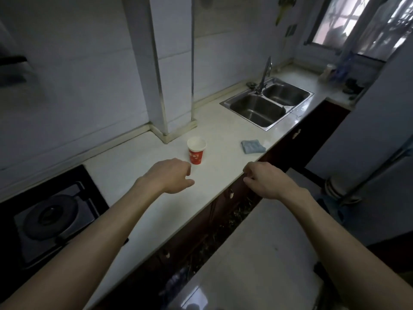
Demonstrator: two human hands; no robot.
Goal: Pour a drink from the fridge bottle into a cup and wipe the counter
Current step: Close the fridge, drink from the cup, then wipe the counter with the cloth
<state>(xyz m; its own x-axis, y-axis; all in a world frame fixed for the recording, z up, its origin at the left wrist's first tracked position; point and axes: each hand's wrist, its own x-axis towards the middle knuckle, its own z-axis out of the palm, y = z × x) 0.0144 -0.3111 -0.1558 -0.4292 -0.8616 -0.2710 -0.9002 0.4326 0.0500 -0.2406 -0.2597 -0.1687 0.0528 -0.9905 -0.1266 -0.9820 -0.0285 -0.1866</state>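
Observation:
A red paper cup (pixel 196 150) with a white inside stands upright on the pale counter (pixel 138 198), near the wall pillar. A folded blue cloth (pixel 253 146) lies on the counter to the cup's right, close to the front edge. My left hand (pixel 173 176) hovers just in front of the cup, fingers loosely curled, holding nothing. Over the counter's front edge, my right hand (pixel 266 181) hangs with loosely curled fingers and is also empty. No bottle is in view.
A double steel sink (pixel 268 104) with a tap sits further right along the counter. A black gas hob (pixel 51 218) is at the left. Dark cabinet doors (pixel 301 139) run below the counter. A tall pale appliance (pixel 380 130) stands at the right.

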